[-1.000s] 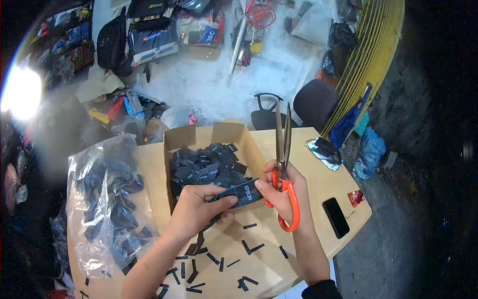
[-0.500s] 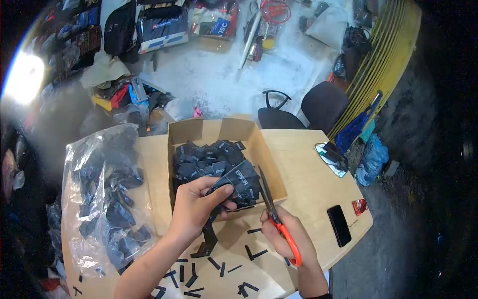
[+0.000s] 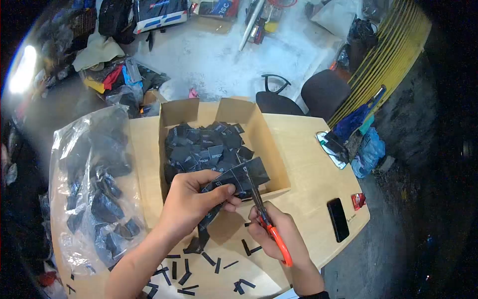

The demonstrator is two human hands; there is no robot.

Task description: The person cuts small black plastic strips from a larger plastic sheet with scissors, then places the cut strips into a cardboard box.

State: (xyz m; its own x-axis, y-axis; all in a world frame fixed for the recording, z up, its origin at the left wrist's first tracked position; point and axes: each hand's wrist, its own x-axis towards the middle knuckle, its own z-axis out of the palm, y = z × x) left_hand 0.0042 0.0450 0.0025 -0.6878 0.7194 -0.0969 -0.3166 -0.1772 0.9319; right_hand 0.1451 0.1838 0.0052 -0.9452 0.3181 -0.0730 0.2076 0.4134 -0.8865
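1. Centrally, the left hand (image 3: 191, 202) pinches a black label strip (image 3: 234, 180) — held over the front edge of the box (image 3: 271, 149), its loose end hanging down to the table (image 3: 303, 164).
2. The right hand (image 3: 276, 234) grips orange-handled scissors (image 3: 266, 222), fingers through the loops; the blades meet the strip just beside the left thumb.
3. Cut black labels fill the box — thin offcuts (image 3: 209, 261) lie on the table below the hands.
4. A plastic bag (image 3: 94, 189) of dark pieces lies to the left; a phone (image 3: 338, 219) rests near the right edge.
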